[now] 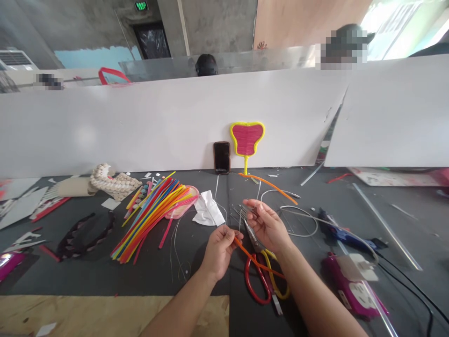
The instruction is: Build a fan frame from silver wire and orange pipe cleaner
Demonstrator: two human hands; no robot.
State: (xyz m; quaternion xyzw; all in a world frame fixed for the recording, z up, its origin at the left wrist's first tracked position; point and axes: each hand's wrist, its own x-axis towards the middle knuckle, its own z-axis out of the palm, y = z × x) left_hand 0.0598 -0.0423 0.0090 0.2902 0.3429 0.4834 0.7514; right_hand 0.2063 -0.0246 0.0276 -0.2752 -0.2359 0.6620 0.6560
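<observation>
My left hand (pixel 221 250) is closed, pinching one end of an orange pipe cleaner (pixel 259 263) whose tail slants down to the right over the scissors. A thin wire frame (pixel 216 187) rises from about that hand, bends across the top and comes down toward my right hand (pixel 268 225). The right thumb and forefinger are drawn together at this wire; the exact grip is partly hidden. Another orange pipe cleaner (pixel 271 185) meets the frame's top and runs off to the right. Below the right hand lie red-handled scissors (pixel 257 297) and a yellow-handled tool (pixel 286 291).
Left of my hands are a pipe cleaner bundle (pixel 150 220), white tissue (pixel 208 209) and a dark headband (pixel 84 234). A phone (pixel 222 157) and a pink-yellow fan shape (pixel 247 139) lean on the white partition (pixel 157 126). A glue gun (pixel 347 234) and purple power strip (pixel 361 295) lie right.
</observation>
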